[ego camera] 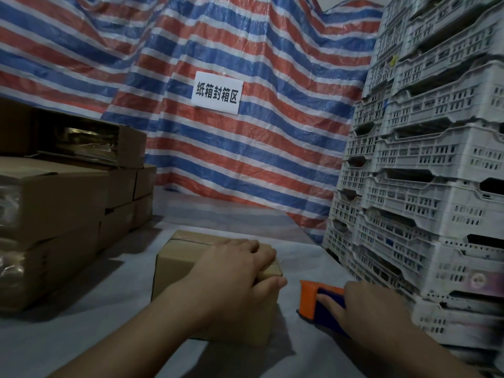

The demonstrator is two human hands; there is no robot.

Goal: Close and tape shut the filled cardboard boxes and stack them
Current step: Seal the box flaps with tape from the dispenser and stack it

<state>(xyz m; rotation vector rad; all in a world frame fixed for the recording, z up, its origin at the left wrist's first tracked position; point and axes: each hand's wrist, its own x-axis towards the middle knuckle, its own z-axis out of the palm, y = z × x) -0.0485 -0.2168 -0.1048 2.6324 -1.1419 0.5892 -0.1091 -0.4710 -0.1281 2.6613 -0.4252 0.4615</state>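
We see our left hand (234,271) pressing flat on a small cardboard box (191,268) lying centre-near, its long axis running near to far; just right of it, our right hand (362,309) grips the orange tape dispenser (313,298)

Left hand (234,268) lies palm down, fingers spread flat, thumb out; right hand (362,306) reaches forward, fingers extended.

Red/white/blue striped tarp (245,148) hangs as backdrop, w/ white paper sign (217,93) stuck on it, black Chinese characters. Grey-white slotted plastic crates (425,170) stacked high at right, touching tarp. Pale grey sheet (90,309) covers the work surface.
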